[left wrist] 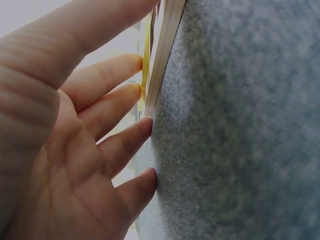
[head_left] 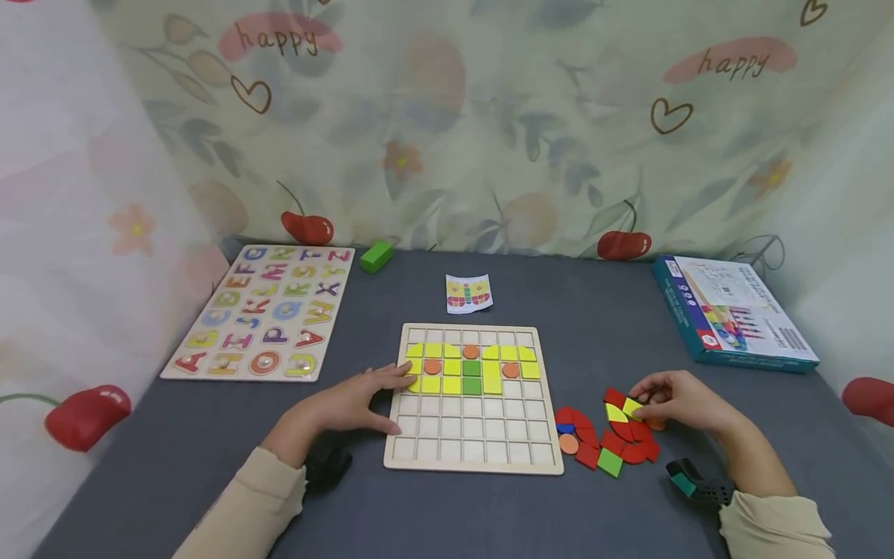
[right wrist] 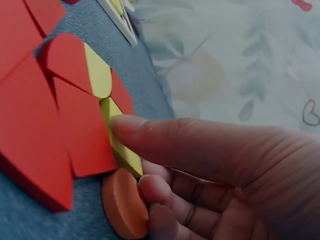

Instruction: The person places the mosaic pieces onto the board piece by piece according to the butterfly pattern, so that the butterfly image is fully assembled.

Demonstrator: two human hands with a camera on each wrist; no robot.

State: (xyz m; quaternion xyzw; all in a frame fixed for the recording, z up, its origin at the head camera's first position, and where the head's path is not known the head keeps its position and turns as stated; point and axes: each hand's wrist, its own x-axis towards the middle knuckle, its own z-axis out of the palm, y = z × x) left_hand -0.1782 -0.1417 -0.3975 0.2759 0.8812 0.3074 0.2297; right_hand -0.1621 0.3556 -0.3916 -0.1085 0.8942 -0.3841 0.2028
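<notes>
Grey desk (head_left: 601, 310) carries the grid board (head_left: 475, 450). Left hand (head_left: 355, 400), fingers spread, rests at its left edge, likely steadying it; right of the board, right hand (head_left: 680, 400) pinches a yellow tile (right wrist: 128, 160) among red pieces (head_left: 635, 453).

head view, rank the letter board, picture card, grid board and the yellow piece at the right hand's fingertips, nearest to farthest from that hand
1. Yellow piece, at the right hand's fingertips
2. Grid board, left of the hand
3. Picture card, behind the grid board
4. Letter board, far left
</notes>
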